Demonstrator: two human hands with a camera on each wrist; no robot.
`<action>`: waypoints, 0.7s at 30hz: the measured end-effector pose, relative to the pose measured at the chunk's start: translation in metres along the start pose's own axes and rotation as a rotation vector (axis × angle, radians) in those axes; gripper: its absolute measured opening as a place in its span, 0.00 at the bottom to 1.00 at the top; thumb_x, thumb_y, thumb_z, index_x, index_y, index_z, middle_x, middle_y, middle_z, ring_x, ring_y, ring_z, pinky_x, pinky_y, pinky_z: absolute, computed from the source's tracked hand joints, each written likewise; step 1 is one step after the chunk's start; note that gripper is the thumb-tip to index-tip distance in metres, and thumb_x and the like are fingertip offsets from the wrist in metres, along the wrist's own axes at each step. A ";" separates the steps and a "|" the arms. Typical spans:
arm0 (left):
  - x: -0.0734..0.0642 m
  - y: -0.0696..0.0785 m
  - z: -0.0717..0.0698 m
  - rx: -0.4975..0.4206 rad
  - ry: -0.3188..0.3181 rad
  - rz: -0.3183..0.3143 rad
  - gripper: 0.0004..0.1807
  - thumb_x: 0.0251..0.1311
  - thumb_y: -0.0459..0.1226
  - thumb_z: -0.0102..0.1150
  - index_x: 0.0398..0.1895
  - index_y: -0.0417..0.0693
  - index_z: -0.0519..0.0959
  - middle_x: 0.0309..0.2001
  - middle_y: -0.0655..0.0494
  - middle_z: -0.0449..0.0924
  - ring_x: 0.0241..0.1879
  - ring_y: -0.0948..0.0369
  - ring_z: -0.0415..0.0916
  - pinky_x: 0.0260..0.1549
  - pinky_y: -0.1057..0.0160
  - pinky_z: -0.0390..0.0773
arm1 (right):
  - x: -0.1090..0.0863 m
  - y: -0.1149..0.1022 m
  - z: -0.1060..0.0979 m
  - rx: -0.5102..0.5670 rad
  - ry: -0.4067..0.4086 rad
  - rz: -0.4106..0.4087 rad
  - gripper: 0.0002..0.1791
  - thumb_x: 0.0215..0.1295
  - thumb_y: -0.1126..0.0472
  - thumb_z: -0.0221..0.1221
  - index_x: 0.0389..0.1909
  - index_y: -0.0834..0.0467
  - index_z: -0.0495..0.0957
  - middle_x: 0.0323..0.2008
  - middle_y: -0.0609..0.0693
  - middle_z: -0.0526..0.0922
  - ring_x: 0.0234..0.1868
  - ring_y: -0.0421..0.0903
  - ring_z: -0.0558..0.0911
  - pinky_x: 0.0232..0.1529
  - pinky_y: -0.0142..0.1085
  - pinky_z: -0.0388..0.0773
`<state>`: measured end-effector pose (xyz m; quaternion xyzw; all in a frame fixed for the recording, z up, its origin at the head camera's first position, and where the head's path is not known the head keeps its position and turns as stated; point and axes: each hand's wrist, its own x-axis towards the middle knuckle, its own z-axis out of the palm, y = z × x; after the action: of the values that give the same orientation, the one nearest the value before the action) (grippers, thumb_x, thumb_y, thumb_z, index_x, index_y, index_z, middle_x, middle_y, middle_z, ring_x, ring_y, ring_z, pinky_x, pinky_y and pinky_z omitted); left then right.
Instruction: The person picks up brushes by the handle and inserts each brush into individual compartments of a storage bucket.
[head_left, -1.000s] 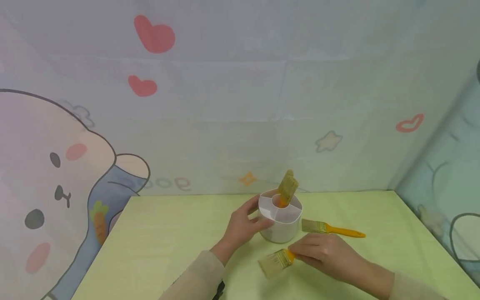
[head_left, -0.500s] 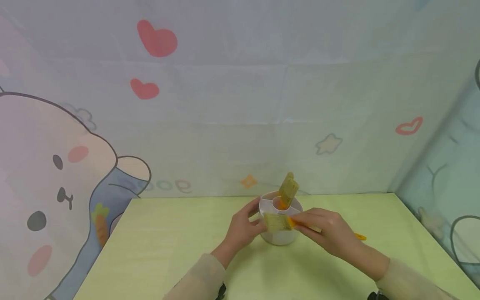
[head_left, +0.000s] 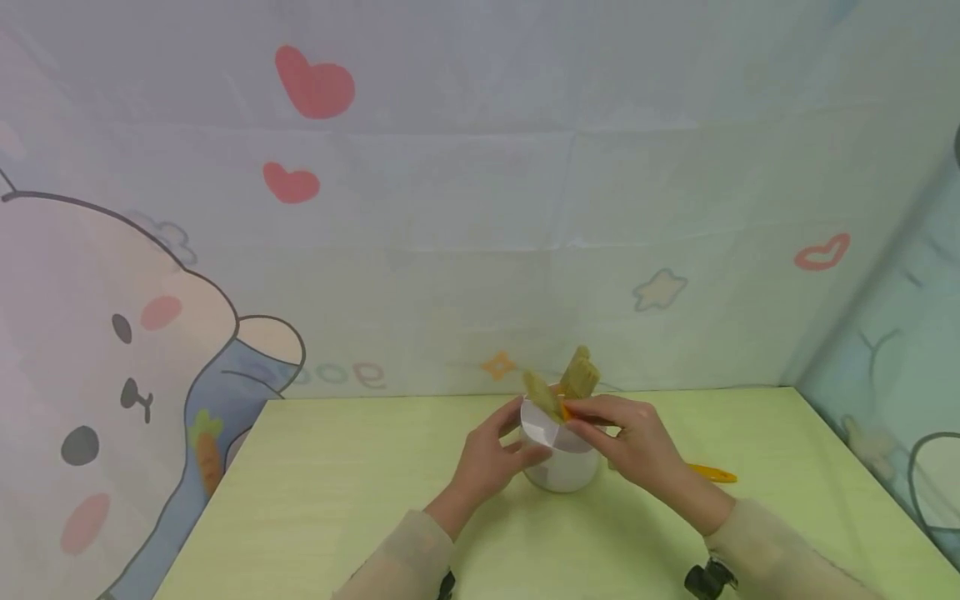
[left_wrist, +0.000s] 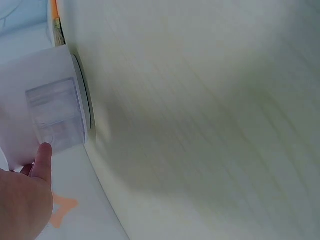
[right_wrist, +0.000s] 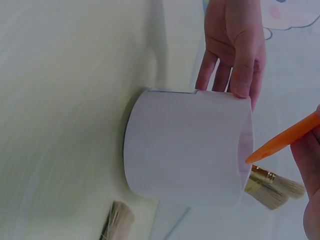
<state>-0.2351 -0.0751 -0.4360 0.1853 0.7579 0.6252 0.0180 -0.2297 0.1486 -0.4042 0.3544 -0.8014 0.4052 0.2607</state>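
Pale green surface [head_left: 352,492]. Orange-handled brush [head_left: 543,397], bristles up, pinched by right hand [head_left: 626,433], handle tip at mouth of white holder [head_left: 562,472]. Left hand [head_left: 483,458], fingers extended, touches holder's side. Other brushes [head_left: 580,377] lean inside; loose brush [head_left: 712,473] lies right.

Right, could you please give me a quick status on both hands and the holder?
Left hand touching white holder. Right hand pinching brush, orange handle aimed at holder's mouth. Two other brushes lean inside; no obstruction seen.
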 end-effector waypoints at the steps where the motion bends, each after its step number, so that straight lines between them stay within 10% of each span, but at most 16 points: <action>1: 0.000 0.000 0.000 0.005 -0.001 -0.001 0.41 0.52 0.34 0.71 0.70 0.47 0.63 0.67 0.44 0.67 0.66 0.45 0.64 0.56 0.50 0.75 | 0.000 0.001 0.001 0.009 0.004 0.009 0.16 0.53 0.68 0.69 0.45 0.57 0.85 0.42 0.50 0.87 0.40 0.43 0.86 0.37 0.26 0.83; 21: 0.003 -0.011 0.004 0.007 0.017 0.004 0.40 0.52 0.36 0.71 0.69 0.52 0.65 0.66 0.52 0.68 0.66 0.50 0.65 0.56 0.49 0.75 | -0.019 0.020 0.022 -0.048 0.020 0.160 0.15 0.52 0.63 0.71 0.43 0.54 0.84 0.38 0.46 0.86 0.32 0.36 0.84 0.31 0.28 0.83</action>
<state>-0.2401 -0.0721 -0.4466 0.1818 0.7598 0.6241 0.0097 -0.2367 0.1458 -0.4384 0.2787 -0.8340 0.4091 0.2437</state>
